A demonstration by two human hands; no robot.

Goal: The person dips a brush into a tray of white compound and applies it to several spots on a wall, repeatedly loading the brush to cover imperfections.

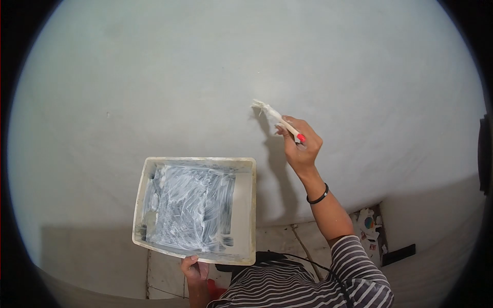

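Head view: right hand (300, 146) closed around paintbrush (280, 122), bristles touching wall (205, 77) — left hand (194, 268) gripping near edge of paint tray (246, 205), held up lower left of brush.

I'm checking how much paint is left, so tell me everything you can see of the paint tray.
The paint tray is a rectangular, shallow, off-white container that looks like plastic, with a raised rim. Its dark floor is smeared with streaky white paint; no pooled paint shows. It is held up tilted, its inside facing the camera, in front of the pale wall. The left hand grips its near edge from below. The right hand, holding a brush, is apart from it.
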